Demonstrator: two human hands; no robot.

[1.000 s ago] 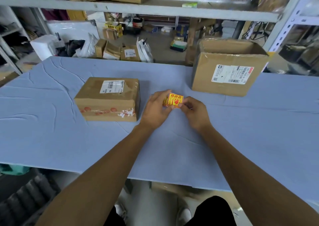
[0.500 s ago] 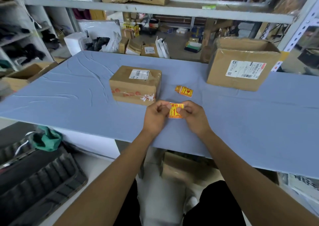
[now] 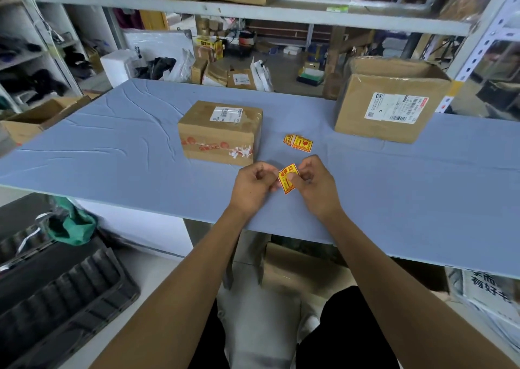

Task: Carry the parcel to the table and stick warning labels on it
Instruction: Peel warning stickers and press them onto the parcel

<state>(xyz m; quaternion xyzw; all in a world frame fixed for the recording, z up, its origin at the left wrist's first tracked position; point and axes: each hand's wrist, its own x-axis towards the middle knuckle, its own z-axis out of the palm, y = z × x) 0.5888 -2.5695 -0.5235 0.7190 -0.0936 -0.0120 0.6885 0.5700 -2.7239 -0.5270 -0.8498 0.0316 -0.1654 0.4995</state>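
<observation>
A small brown parcel [image 3: 221, 132] with a white shipping label and red-printed tape rests on the blue table [image 3: 112, 149]. Just in front of it, my left hand [image 3: 253, 185] and my right hand [image 3: 313, 184] pinch a yellow and red warning label [image 3: 287, 177] between them, held tilted above the table. A small stack of the same warning labels [image 3: 298, 143] lies on the table to the right of the parcel, beyond my hands.
A bigger cardboard box [image 3: 391, 101] stands at the back right of the table. A metal shelf beam [image 3: 253, 12] runs overhead. An open carton [image 3: 36, 119] sits at the table's left end, black trays [image 3: 56, 298] lie on the floor left.
One label came off the stack, which stays on the table. Both hands drew it back toward me and tilted it. My view pulled back and shifted left.
</observation>
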